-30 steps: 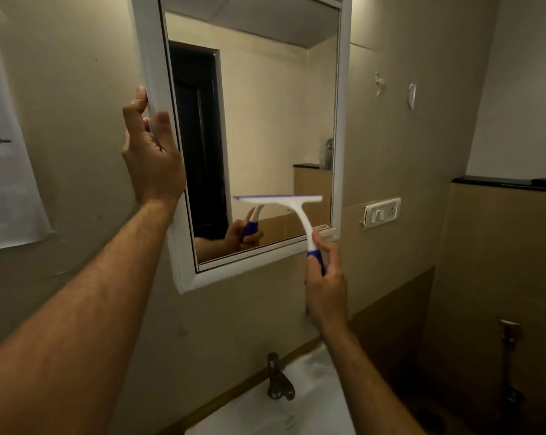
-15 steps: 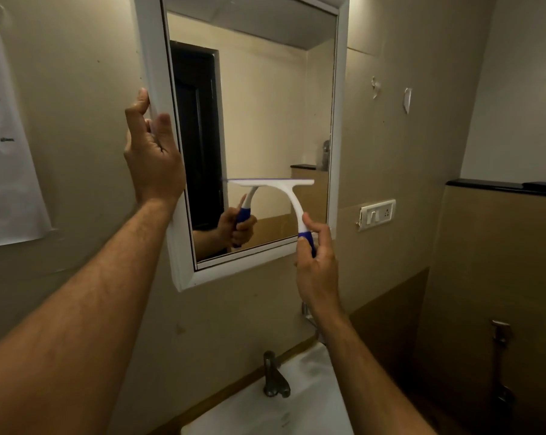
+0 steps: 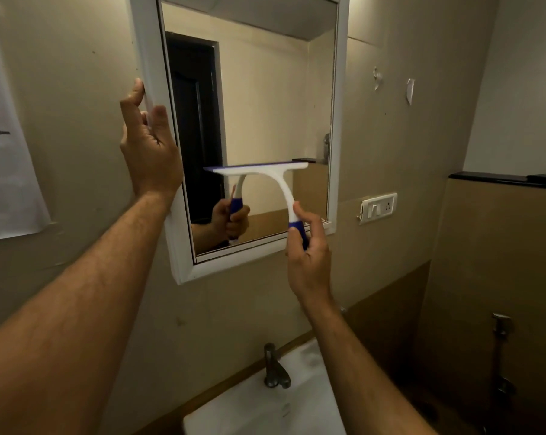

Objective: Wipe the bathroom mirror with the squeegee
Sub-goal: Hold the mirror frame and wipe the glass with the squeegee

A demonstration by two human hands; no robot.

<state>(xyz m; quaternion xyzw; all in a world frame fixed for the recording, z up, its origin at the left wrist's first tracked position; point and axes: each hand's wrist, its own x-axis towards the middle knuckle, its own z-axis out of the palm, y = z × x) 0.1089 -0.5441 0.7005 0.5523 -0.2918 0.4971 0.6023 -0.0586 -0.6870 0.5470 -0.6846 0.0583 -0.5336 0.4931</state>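
Note:
A white-framed mirror (image 3: 337, 127) hangs on the beige wall, its glass reflecting a dark doorway and my own hand. My left hand (image 3: 149, 146) grips the mirror's left frame edge, fingers wrapped round it. My right hand (image 3: 309, 255) is shut on the blue grip of a white squeegee (image 3: 265, 174). The squeegee's blade lies level against the lower half of the glass, with the curved neck running down to my hand near the frame's bottom right corner.
A white sink (image 3: 265, 409) with a dark metal tap (image 3: 273, 368) sits below the mirror. A switch plate (image 3: 378, 207) is on the wall to the right, a paper sheet (image 3: 5, 152) to the left. A dark ledge (image 3: 504, 178) and a pipe fitting (image 3: 502, 328) are at far right.
My right hand has lifted the squeegee up the glass and shifted it slightly left. The left hand has kept its hold on the frame.

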